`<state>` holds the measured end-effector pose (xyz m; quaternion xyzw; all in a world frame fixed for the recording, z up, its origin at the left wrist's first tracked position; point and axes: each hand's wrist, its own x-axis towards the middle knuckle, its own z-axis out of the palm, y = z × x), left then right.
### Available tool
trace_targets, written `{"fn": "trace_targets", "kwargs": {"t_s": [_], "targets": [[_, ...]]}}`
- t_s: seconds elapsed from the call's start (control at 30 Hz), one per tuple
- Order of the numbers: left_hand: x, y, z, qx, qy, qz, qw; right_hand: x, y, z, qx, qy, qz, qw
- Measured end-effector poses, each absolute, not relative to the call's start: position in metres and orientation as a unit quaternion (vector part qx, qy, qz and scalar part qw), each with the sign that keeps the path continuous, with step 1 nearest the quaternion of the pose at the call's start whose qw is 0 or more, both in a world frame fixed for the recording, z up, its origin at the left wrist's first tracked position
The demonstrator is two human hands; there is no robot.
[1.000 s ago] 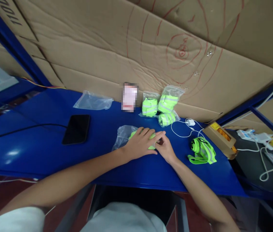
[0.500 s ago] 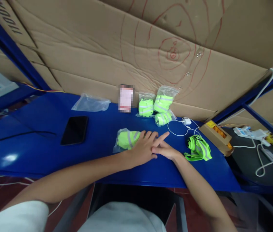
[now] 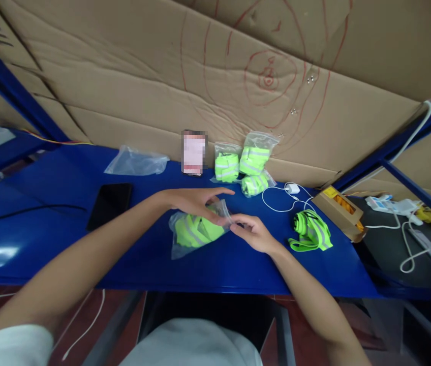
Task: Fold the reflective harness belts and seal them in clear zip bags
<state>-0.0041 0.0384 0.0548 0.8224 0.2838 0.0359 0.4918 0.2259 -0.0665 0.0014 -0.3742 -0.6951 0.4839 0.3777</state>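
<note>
A clear plastic bag [image 3: 192, 233] with a folded neon-green reflective vest inside is lifted a little off the blue table [image 3: 48, 239]. My left hand [image 3: 196, 201] pinches the bag's open end from above, fingers partly spread. My right hand [image 3: 251, 233] pinches the same end from the right, fingers curled. Just right of my right hand, a loose neon-green vest [image 3: 310, 231] lies rolled on the table.
Three bagged green vests [image 3: 244, 165] lean on the cardboard wall at the back. An empty clear bag [image 3: 137, 162] and a black phone [image 3: 109, 205] lie to the left. A white charger and cable [image 3: 289, 195] and a small open cardboard box [image 3: 339, 206] sit on the right.
Both hands were pressing the bagged vest flat on the table; now they have lifted it by its open end, and it has come toward me.
</note>
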Motion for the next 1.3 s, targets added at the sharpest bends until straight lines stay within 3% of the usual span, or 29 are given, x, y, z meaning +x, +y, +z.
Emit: {"fn": "trace_targets", "kwargs": {"t_s": [0.13,0.3,0.6,0.73,0.93,1.13,1.3], "targets": [[0.000,0.032,0.035,0.733,0.338,0.116,0.579,0.227,-0.067,0.003,-0.396,-0.682,0.468,0.400],[-0.005,0.019,0.014,0.625,0.301,0.088,0.715,0.228,-0.068,0.007,-0.405,-0.687,0.461,0.389],[-0.006,0.010,0.008,0.561,0.339,0.233,0.718,0.237,-0.052,-0.006,-0.511,-0.636,0.312,0.487],[-0.003,0.008,0.008,0.489,0.334,0.262,0.762,0.246,-0.047,-0.010,-0.540,-0.618,0.390,0.418],[0.004,0.011,0.003,0.507,0.357,0.387,0.682,0.247,-0.048,-0.011,-0.527,-0.649,0.354,0.418],[0.010,0.005,0.004,0.557,0.366,0.409,0.623,0.249,-0.048,-0.008,-0.515,-0.670,0.349,0.405],[0.011,0.003,0.003,0.593,0.367,0.423,0.578,0.250,-0.050,-0.004,-0.469,-0.666,0.373,0.444]]}}
